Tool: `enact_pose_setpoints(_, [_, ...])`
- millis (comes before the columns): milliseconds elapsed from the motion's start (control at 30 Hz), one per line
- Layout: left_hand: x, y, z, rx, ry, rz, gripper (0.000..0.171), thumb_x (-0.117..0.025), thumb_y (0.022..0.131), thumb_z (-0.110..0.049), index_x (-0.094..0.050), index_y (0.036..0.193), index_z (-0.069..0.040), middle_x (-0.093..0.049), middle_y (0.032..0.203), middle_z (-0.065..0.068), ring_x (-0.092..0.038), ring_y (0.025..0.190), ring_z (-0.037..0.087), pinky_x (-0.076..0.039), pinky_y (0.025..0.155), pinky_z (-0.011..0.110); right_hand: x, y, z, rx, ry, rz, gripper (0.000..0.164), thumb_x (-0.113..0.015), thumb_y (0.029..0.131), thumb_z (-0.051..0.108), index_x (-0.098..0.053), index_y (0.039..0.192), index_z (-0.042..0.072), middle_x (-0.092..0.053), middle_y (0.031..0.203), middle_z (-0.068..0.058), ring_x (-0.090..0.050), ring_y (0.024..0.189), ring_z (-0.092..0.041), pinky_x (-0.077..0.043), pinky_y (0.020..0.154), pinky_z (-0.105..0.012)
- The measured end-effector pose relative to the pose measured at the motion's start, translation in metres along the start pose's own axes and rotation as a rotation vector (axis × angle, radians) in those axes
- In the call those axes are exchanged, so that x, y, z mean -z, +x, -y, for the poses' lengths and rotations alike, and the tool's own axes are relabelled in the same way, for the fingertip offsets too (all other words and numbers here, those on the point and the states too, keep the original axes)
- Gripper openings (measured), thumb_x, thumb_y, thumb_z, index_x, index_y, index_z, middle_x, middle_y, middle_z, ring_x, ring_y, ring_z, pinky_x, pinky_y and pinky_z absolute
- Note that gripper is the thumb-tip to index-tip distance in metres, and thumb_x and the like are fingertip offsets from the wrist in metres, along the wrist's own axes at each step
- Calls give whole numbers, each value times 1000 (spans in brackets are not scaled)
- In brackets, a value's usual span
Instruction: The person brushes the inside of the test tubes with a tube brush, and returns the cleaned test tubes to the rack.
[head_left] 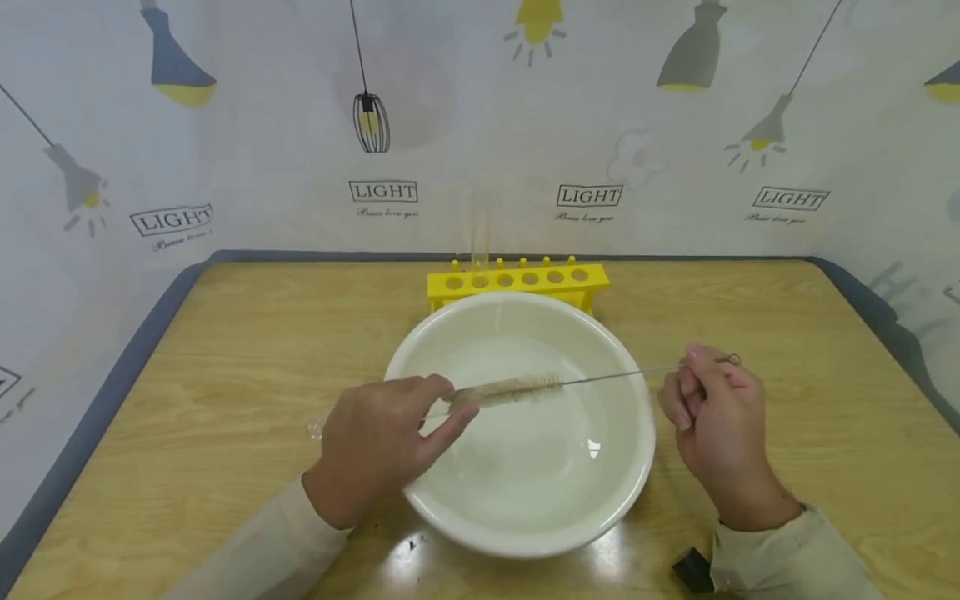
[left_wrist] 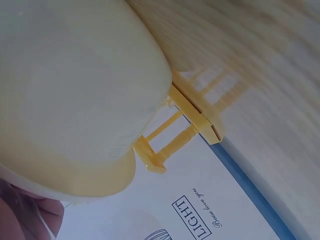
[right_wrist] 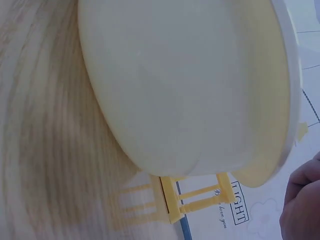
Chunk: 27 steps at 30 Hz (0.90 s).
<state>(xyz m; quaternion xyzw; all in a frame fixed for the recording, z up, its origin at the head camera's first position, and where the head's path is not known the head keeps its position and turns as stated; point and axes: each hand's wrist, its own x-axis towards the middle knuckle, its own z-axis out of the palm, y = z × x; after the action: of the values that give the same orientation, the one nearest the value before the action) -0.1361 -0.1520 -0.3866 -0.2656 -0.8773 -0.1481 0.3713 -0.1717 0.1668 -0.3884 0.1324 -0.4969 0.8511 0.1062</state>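
My left hand holds a clear glass test tube over the left side of a white basin; its rounded end shows beyond the wrist. At the thumb and fingertips, the bristles of a test tube brush meet the tube's mouth; how far they reach inside is hidden. My right hand pinches the brush's thin wire handle, whose looped end sticks out past the fingers. In the left wrist view, the left hand and glass show at the lower corner. The right hand is partly visible in its wrist view.
Behind the basin stands a yellow test tube rack with one upright glass tube. A small black object lies by the right sleeve. The wooden table meets a lamp-patterned wall covering.
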Motion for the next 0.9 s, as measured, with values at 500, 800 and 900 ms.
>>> enact_pose_setpoints(500, [4,1,3,-19,-51,58,49,-40,103,-56,-68,83,-22,-56,57,-14,-39,43,0,-26,40,17,3,3,6,72,10,4,46,-40,106,1,-40,60,-1,-22,54,-2,-23,38,-16,-8,38,-28])
enact_pose_setpoints(800, [14,6,10,-5,-85,131,49,-39,103,-58,-69,84,-24,-43,54,-14,-31,46,-4,-20,43,14,3,3,7,110,26,31,47,-37,106,-1,-40,59,-1,-23,54,-3,-22,38,-16,-10,38,-27])
enact_pose_setpoints(900, [16,6,14,7,-79,133,51,-38,103,-58,-68,83,-23,-40,53,-15,-28,46,-4,-18,43,13,3,4,6,129,57,37,47,-36,105,-4,-38,58,-2,-23,54,-4,-21,38,-17,-10,38,-27])
